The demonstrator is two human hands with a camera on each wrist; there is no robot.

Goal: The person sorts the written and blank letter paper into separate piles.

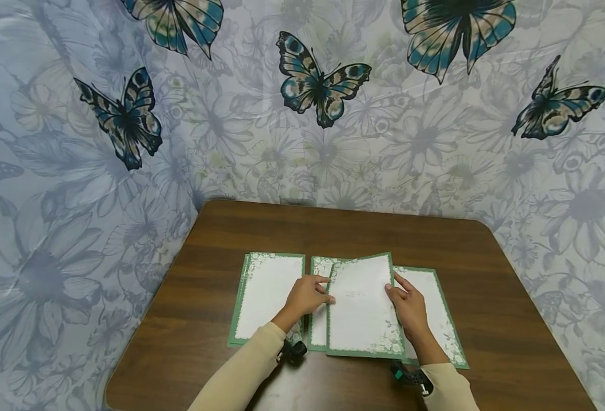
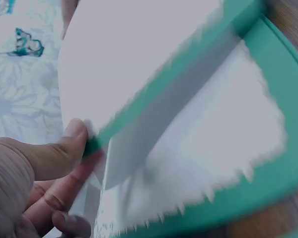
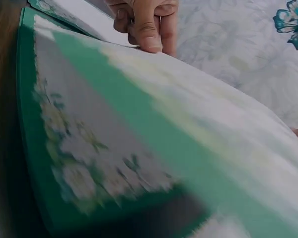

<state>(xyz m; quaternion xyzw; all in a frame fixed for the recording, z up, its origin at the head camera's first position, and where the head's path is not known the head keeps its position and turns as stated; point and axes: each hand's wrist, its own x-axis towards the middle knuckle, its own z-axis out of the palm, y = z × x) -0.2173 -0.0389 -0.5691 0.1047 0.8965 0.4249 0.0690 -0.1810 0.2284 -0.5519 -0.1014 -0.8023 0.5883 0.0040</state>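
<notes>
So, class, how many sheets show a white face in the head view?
4: the left sheet; the held sheet, between left hand and right hand; the middle sheet, partly hidden by that; and the right sheet, partly covered too. More may be hidden underneath.

From where I stand, I count two hands, the left hand (image 1: 306, 295) and the right hand (image 1: 410, 308), with one green-bordered sheet (image 1: 366, 308) between them. Three more sets of sheets lie on one table (image 1: 220, 240): a left set (image 1: 271, 291), at least two deep, by the left hand, a middle set (image 1: 319, 331) between both hands, a right set (image 1: 436, 308) beside the right. Five butterflies (image 1: 325, 87) show beyond the hands
</notes>
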